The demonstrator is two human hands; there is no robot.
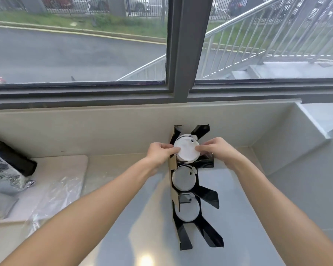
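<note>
1. Cup (186, 149) with a white lid stands in the far slot of the black cardboard carrier (208, 194), which lies on the grey counter (238, 208) below the window.
2. 2 more lidded cups fill the nearer slots: the middle cup (184, 177) and the near cup (186, 210).
3. Likely risk: uneven pressure from the 2 thumbs could pop the lid off on 1 side and spill whatever is inside.
4. Second risk: the carrier looks light, so a lift might drag it up and tip the other cups.
5. Left hand (160, 152) grips the lid's left edge, thumb on top and fingers curled toward the rim.
6. Right hand (217, 150) mirrors it on the right edge, likewise clasping the cup.
7. Both forearms stretch forward and converge on the cup, wrists bent slightly inward.
</note>
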